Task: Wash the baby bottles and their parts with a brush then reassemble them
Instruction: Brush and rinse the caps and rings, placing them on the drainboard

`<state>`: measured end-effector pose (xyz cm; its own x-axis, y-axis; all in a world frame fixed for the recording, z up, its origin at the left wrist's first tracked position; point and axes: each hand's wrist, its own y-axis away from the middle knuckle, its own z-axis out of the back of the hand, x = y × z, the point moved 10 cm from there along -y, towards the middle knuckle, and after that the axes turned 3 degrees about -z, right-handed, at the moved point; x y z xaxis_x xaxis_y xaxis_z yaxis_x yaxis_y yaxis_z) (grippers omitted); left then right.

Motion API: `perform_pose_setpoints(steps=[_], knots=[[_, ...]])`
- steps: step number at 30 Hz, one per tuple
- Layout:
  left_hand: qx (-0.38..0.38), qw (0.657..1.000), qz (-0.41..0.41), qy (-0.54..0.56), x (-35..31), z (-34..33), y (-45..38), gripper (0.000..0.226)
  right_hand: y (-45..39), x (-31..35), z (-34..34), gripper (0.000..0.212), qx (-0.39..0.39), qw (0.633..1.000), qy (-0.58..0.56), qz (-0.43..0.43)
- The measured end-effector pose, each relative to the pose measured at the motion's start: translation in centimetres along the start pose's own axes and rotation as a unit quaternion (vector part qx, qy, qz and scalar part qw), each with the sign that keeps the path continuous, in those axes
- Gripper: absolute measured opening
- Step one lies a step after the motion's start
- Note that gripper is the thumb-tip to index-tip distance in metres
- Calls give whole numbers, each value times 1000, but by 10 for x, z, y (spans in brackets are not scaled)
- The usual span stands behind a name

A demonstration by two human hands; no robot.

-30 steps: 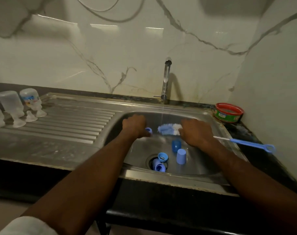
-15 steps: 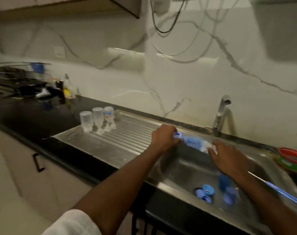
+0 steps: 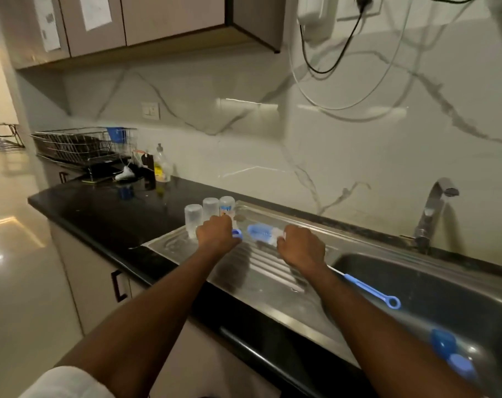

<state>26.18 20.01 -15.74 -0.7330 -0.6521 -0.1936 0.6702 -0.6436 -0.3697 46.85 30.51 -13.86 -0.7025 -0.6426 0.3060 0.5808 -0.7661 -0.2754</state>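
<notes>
Ribbed steel drainboard [image 3: 261,265] (dull sheen), glossy black countertop [image 3: 106,214]

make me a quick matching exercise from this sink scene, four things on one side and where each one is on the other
Things:
1. blue ring
2. bottle brush
3. blue caps
4. clear bottles

Places:
A. standing at the far end of the drainboard
B. in the left hand
C. down in the sink basin
D. in the right hand

Pairs: 1-B, 2-D, 3-C, 4-A

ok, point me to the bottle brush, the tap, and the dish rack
bottle brush [image 3: 260,231], head view, on the blue and white bristle end
tap [image 3: 433,202], head view, on the curved metal spout
dish rack [image 3: 74,146], head view, on the wire basket's front side
</notes>
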Motion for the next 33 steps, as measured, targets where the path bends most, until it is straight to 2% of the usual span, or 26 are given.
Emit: perform_pose_setpoints(steps=[14,19,23,33], knots=[[8,1000,5,20,15,-22,-1,36,-4,21,-19,31,-33,999,17,9],[-25,999,-40,5,-3,-9,1,44,1,3,-10,26,-52,999,15,4],[-55,991,-117,25,-55,3,3,46,3,-38,10,26,-62,998,12,-25],[1,964,-244,102,-243,-44,39,36,38,-199,71,34,-94,986,60,-120]])
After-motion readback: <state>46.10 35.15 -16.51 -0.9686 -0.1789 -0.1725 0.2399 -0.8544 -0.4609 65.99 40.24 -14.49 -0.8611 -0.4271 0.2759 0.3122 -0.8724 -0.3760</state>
